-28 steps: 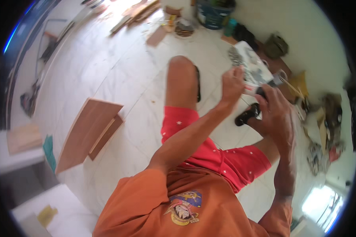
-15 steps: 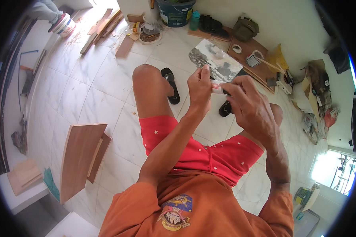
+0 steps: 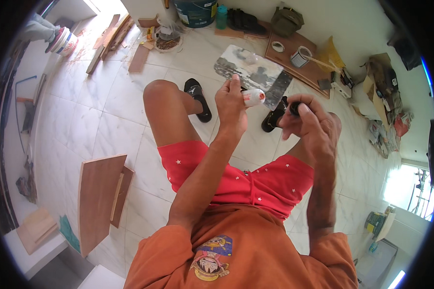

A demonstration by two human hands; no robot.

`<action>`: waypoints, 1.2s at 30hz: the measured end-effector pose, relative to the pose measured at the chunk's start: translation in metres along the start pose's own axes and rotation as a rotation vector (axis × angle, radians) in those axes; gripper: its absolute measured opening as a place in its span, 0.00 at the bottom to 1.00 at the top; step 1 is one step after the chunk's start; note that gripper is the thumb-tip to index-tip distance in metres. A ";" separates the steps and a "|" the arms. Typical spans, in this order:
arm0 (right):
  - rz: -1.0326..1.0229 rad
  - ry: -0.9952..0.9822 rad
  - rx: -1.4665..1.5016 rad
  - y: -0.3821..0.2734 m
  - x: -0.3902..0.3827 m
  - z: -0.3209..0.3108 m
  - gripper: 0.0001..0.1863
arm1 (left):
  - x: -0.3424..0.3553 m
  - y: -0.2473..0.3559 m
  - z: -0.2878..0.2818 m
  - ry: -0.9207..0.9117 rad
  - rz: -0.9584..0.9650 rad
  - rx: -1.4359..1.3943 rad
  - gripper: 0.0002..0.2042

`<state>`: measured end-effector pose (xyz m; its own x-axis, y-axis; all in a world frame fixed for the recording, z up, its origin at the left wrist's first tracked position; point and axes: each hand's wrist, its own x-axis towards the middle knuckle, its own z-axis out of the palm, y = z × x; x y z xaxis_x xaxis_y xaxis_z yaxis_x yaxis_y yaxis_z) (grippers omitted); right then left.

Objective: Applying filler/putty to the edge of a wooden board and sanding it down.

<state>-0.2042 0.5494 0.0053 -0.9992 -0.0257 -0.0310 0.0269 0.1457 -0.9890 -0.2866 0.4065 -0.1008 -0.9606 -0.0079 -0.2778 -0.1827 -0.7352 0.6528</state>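
My left hand point(image 3: 230, 103) is closed, with the thumb on top, around a small white tube point(image 3: 252, 98) with red print and the near edge of a flat rectangular plate point(image 3: 255, 65). Grey, black and white smears cover the plate, and a dark strip runs along its right end. The tube's rounded end faces right and shows a red spot. Just to the right, my right hand point(image 3: 316, 126) pinches a small black cap point(image 3: 294, 108), apart from the tube. Some of its fingers are blurred.
A brown board point(image 3: 304, 67) on the floor carries an opened can point(image 3: 301, 56) with a stick across it and a tape roll. Wood strips point(image 3: 110, 43), a dark bucket point(image 3: 196, 12) and a bag point(image 3: 287, 21) lie beyond. Plywood panels point(image 3: 101, 197) stand at left.
My right hand has drawn away from the tube to the right and down, with the black cap in its fingers. The tube's end is now bare. My left hand has shifted slightly left.
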 end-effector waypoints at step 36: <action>0.048 -0.248 -0.300 0.006 -0.013 -0.066 0.23 | -0.034 0.041 -0.028 -0.110 0.106 0.517 0.14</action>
<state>-0.1933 0.6156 0.0090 -0.9584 -0.2448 -0.1467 0.0267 0.4347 -0.9002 -0.2556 0.3575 -0.0843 -0.9905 0.0278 -0.1344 -0.1365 -0.3048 0.9426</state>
